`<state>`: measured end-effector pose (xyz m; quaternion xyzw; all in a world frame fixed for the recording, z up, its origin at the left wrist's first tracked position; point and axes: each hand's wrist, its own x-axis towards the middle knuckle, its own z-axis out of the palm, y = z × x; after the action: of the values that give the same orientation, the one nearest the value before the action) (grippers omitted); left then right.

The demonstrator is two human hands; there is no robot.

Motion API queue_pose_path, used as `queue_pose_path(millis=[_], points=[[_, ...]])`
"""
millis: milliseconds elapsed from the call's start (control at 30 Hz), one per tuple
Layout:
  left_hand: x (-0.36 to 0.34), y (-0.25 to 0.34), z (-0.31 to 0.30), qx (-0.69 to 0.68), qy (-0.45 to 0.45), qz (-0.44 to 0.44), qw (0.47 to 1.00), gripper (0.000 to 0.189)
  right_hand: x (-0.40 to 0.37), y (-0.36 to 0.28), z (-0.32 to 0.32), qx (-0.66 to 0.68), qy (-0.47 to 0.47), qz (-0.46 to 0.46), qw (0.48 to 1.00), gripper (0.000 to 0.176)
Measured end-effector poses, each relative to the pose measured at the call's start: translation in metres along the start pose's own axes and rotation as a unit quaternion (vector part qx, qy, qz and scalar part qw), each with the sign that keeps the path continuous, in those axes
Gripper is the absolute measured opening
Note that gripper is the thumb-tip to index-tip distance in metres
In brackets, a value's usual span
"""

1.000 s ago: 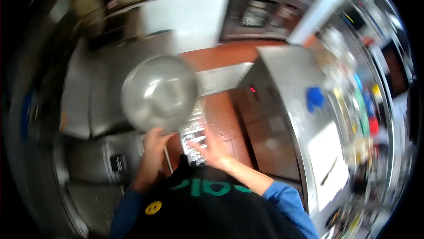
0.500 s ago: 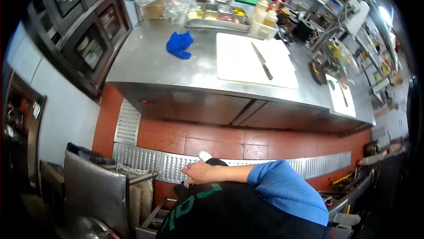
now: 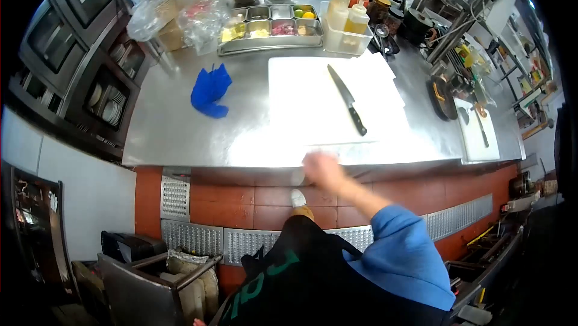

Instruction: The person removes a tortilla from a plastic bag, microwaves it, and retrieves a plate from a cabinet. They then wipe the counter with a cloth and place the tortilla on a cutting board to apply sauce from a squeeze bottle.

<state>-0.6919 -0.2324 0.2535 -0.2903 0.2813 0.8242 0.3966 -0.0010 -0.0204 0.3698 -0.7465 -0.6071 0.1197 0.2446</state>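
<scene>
My right hand (image 3: 324, 169), blurred by motion, hangs at the front edge of the steel counter, just below a white cutting board (image 3: 295, 103). Its fingers are too smeared to read. A chef's knife with a black handle (image 3: 356, 121) lies slantwise on the board, apart from the hand. To the left of the board, a crumpled blue cloth or glove (image 3: 211, 90) rests on the steel. Of my left hand (image 3: 198, 322) only a small bit of skin shows at the bottom edge; its fingers are hidden.
Behind the board stand a tray of ingredient pans (image 3: 271, 28), squeeze bottles in a white bin (image 3: 349, 40) and plastic bags (image 3: 205, 12). A smaller board (image 3: 481, 139) with a knife lies at the right. A metal cart (image 3: 138, 290) stands at lower left; metal grating (image 3: 250, 246) crosses the tiled floor.
My right hand has moved from in front of my body up and right to the counter's edge. The counter appears nearer. The knife and blue item lie as before.
</scene>
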Motion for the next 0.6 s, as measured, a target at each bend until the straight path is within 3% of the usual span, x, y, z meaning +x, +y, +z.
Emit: queue_pose_path(millis=[33, 100, 133, 200, 233, 267, 333, 400, 467, 500, 533, 600], points=[[-0.003, -0.048, 0.016, 0.329, 0.023, -0.003, 0.944, 0.052, 0.033, 0.043, -0.021, 0.02, 0.109, 0.094, 0.989, 0.016], [-0.017, -0.123, 0.042, 0.454, 0.021, -0.031, 0.89, 0.044, 0.092, 0.107, -0.095, -0.019, 0.223, 0.192, 0.956, 0.021], [-0.028, -0.153, 0.054, 0.479, 0.016, -0.042, 0.877, 0.04, 0.12, 0.182, -0.105, -0.085, 0.313, 0.154, 0.933, 0.022], [-0.05, -0.202, 0.074, 0.51, 0.006, -0.058, 0.858, 0.032, 0.155, 0.254, -0.139, -0.176, 0.402, 0.233, 0.868, 0.04], [-0.06, -0.222, 0.082, 0.524, 0.004, -0.058, 0.85, 0.028, 0.157, 0.251, -0.149, -0.14, 0.384, 0.325, 0.853, 0.054], [-0.07, -0.239, 0.089, 0.533, 0.006, -0.057, 0.844, 0.025, 0.169, 0.276, -0.152, -0.137, 0.381, 0.319, 0.857, 0.054], [-0.085, -0.26, 0.096, 0.543, 0.014, -0.043, 0.839, 0.019, 0.188, 0.34, -0.153, -0.11, 0.243, 0.462, 0.846, 0.058], [-0.088, -0.27, 0.1, 0.547, 0.022, -0.032, 0.836, 0.018, 0.192, 0.332, -0.15, -0.123, 0.214, 0.453, 0.857, 0.059], [-0.062, -0.254, 0.096, 0.57, 0.051, -0.095, 0.814, 0.016, 0.193, 0.329, -0.142, -0.137, 0.188, 0.452, 0.861, 0.06], [-0.038, -0.23, 0.088, 0.532, -0.148, -0.31, 0.774, 0.016, 0.195, 0.333, -0.139, -0.14, 0.16, 0.426, 0.879, 0.06], [-0.034, -0.235, 0.089, 0.541, -0.149, -0.312, 0.767, 0.016, 0.197, 0.337, -0.137, -0.142, 0.132, 0.401, 0.895, 0.06], [-0.03, -0.248, 0.089, 0.551, 0.046, -0.119, 0.825, 0.016, 0.204, 0.34, -0.136, -0.092, 0.194, 0.344, 0.914, 0.052]])
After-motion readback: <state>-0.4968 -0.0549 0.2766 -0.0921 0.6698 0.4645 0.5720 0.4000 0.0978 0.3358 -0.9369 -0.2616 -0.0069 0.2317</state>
